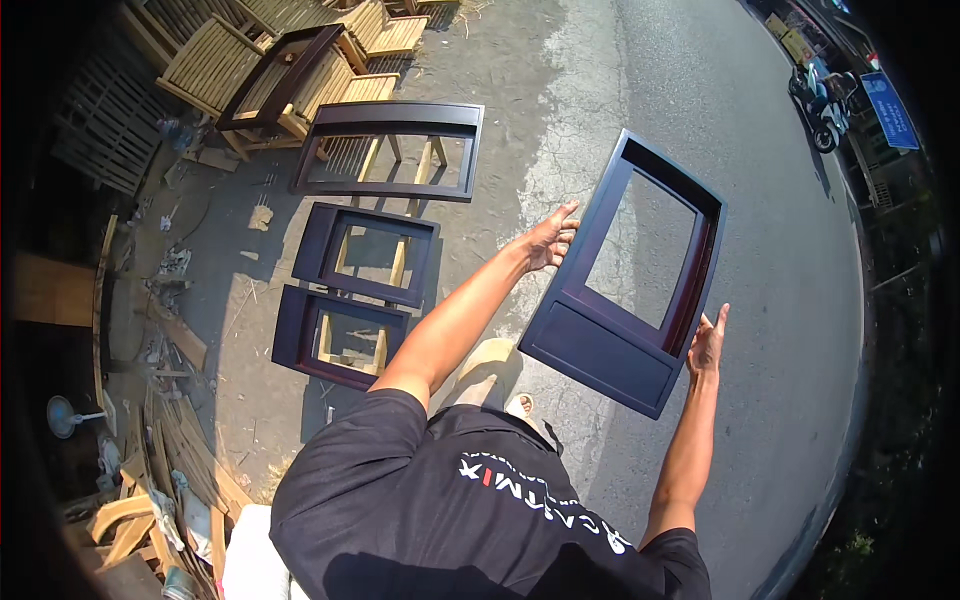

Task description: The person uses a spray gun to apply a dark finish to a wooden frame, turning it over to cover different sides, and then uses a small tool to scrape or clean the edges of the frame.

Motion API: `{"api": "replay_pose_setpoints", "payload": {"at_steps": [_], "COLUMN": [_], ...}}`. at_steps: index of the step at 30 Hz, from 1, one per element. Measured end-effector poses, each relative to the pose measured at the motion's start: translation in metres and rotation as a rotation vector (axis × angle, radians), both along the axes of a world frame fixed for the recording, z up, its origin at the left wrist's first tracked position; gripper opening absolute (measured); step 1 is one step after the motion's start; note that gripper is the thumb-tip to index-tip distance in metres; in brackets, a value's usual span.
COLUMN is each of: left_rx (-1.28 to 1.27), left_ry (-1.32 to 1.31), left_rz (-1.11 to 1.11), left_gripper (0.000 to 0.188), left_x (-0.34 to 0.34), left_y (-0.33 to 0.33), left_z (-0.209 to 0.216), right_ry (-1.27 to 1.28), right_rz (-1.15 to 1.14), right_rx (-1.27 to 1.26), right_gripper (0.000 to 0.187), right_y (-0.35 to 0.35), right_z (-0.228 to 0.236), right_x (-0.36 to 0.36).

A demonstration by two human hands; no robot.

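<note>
Between my two hands is a dark brown wooden frame (603,352), tilted over the road. It has one large rectangular opening and a solid panel at its near end. My left hand (550,240) grips its left edge, fingers closed against the side and partly hidden. On the opposite edge, lower down, my right hand (707,345) is closed with the thumb pointing up; its other fingers are mostly hidden by the frame. To my left, a wide dark frame (390,116) and two smaller dark frames (320,245) rest in a row on a pale wooden stand (401,258).
Bamboo chairs (215,66) surround a dark-edged table (240,105) at the far left. Scrap wood (165,455) and debris lie along the left side. A grey road (780,330) runs on the right, with a parked motorbike (822,105) and a blue sign (888,110) beyond.
</note>
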State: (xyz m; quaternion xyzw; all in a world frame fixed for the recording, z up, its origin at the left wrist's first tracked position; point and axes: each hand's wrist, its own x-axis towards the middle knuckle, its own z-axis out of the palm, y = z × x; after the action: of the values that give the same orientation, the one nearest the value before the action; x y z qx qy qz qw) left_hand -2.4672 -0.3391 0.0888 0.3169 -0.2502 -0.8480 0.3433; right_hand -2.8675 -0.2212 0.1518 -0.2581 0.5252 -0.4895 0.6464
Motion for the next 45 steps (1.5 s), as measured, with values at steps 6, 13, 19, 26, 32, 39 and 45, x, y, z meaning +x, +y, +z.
{"api": "replay_pose_setpoints", "payload": {"at_steps": [6,13,19,26,32,39,45], "left_rx": [-0.022,-0.033,-0.060,-0.062,0.005,0.013,0.001], "left_ry": [-0.010,-0.078,-0.099,-0.107,-0.053,0.007,-0.059], "left_rz": [0.228,0.325,0.393,0.646,0.814,0.776,0.803], "left_gripper": [0.106,0.097,0.095,0.096,0.089,0.091,0.089], "left_x": [0.037,0.110,0.193,0.259,0.328,0.479,0.634], "left_y": [-0.146,-0.346,-0.520,-0.717,-0.861,-1.013,-1.155], "left_z": [0.002,0.030,0.043,0.031,0.043,0.038,0.008], "right_ry": [0.076,-0.010,0.016,0.033,0.007,0.055,0.040], "right_rz": [0.119,0.317,0.349,0.555,0.767,0.885,0.897], "right_rx": [-0.002,-0.036,-0.023,-0.052,0.016,0.067,0.103], "right_gripper": [0.087,0.088,0.094,0.101,0.110,0.111,0.107], "right_y": [-0.243,-0.494,-0.707,-0.986,-1.182,-1.373,-1.504], "right_z": [0.005,0.031,0.037,0.000,-0.005,-0.030,-0.066], "right_x": [0.025,0.100,0.186,0.270,0.361,0.520,0.672]}}
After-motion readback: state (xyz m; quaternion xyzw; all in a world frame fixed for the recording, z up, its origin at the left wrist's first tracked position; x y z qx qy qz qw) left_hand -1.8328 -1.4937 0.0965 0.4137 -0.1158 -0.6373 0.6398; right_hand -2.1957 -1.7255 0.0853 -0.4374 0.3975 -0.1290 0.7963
